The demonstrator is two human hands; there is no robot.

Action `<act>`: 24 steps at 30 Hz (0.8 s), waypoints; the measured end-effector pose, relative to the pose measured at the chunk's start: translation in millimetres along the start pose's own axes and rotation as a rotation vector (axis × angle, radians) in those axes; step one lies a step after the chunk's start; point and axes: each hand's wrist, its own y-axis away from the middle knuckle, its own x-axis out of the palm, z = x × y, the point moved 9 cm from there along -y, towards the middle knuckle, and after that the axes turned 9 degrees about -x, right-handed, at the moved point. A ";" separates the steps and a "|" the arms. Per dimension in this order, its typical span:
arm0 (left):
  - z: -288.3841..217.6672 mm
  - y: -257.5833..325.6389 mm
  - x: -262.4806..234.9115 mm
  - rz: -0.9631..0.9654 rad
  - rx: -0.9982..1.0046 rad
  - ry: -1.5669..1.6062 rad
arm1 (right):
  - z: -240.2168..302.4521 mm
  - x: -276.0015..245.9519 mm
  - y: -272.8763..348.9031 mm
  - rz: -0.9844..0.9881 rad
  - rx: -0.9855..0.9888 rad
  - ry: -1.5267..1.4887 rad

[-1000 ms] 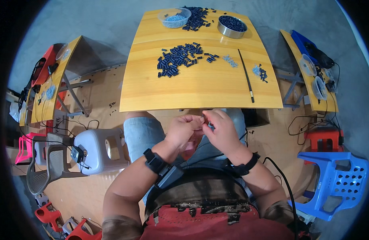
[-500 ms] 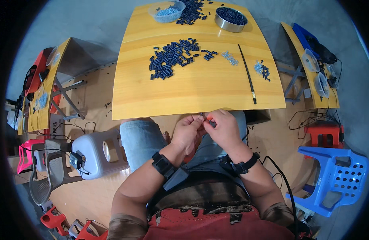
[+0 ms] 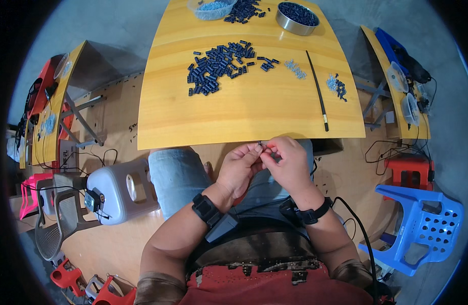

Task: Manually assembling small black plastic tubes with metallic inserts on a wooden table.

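Observation:
My left hand (image 3: 240,166) and my right hand (image 3: 286,161) meet over my lap, just off the table's front edge. Between the left thumb and forefinger a small dark piece (image 3: 260,144) is pinched; its exact kind is too small to make out. The right fingertips are closed against the same spot, partly hiding it. Something dark shows under the right fingers, but I cannot tell what. Beyond the hands, a heap of short black block-shaped parts (image 3: 218,66) lies on the yellow table (image 3: 234,117), with a few strays (image 3: 267,64) to its right.
Small silvery pieces (image 3: 296,69) lie left of a thin black stick (image 3: 317,91); mixed silvery and black bits (image 3: 336,87) lie right of it. At the back are a clear tub (image 3: 211,11) of bluish bits and a round metal tin (image 3: 297,20) of black parts. A blue plastic chair (image 3: 422,223) stands right.
The fingertips have shifted slightly, and the right hand has turned a little at the pinch. The view has moved a bit, so the table sits slightly higher. Nothing on the table was moved.

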 end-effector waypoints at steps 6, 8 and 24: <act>-2.5 0.4 8.5 0.054 0.017 -0.019 | -0.2 -3.2 -0.4 -0.016 -0.023 -0.028; -6.6 1.6 11.8 0.089 0.051 -0.023 | 1.2 -1.2 -1.7 -0.001 -0.073 -0.088; -32.1 38.7 24.9 -0.096 0.316 -0.373 | 48.8 -21.6 -3.3 0.036 -0.305 0.064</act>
